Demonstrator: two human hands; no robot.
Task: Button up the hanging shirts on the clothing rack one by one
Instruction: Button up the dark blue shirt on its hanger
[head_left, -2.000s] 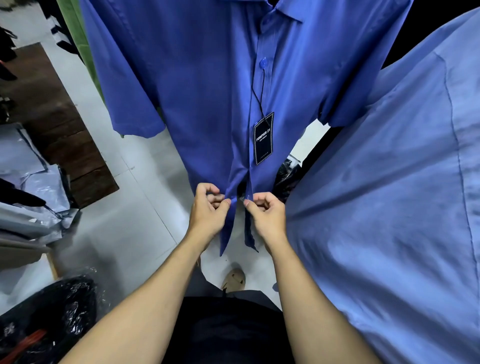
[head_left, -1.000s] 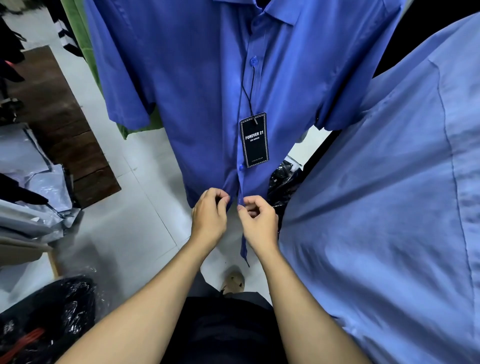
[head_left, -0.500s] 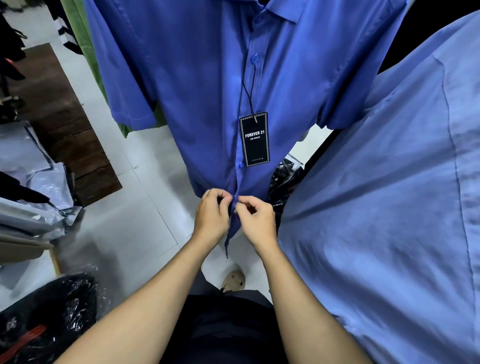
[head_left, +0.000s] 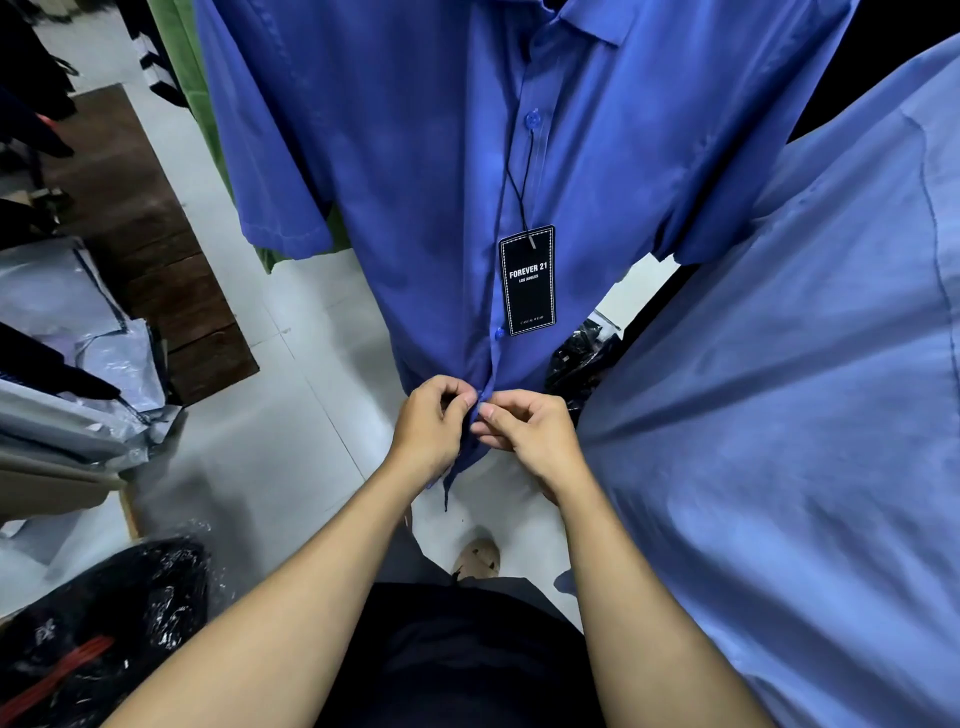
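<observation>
Royal-blue short-sleeved shirt (head_left: 415, 182) hangs straight ahead, front facing the camera; placket closed at the two visible buttons, upper button (head_left: 531, 119) and lower button (head_left: 497, 332). Black hang tag (head_left: 527, 280) dangles on a cord over the placket between them. Both hands work at the hem end of the placket. Left hand (head_left: 431, 426): fingers curled, thumb and forefinger pinching the left edge of the front. Right hand (head_left: 530, 431): likewise curled, fingertips pinching the opposite edge; the two pinches touch. The button itself is hidden under the fingers, so cannot tell whether it is through the hole. Judgement: this is the lowest fastening on this shirt. To do it well, hold the buttonhole edge taut, tip the button edge-on and push it through, then check the hems below hang level. Loose fabric tails under the hands may swing and misalign. Surroundings: a paler blue shirt (head_left: 779, 415) crowds in at the right, close against the right forearm, probably next in line; a green garment (head_left: 197, 78) behind at left; bagged clothing (head_left: 62, 364) stacked at left; black plastic bag (head_left: 104, 634) on the white tiled floor (head_left: 249, 441).
</observation>
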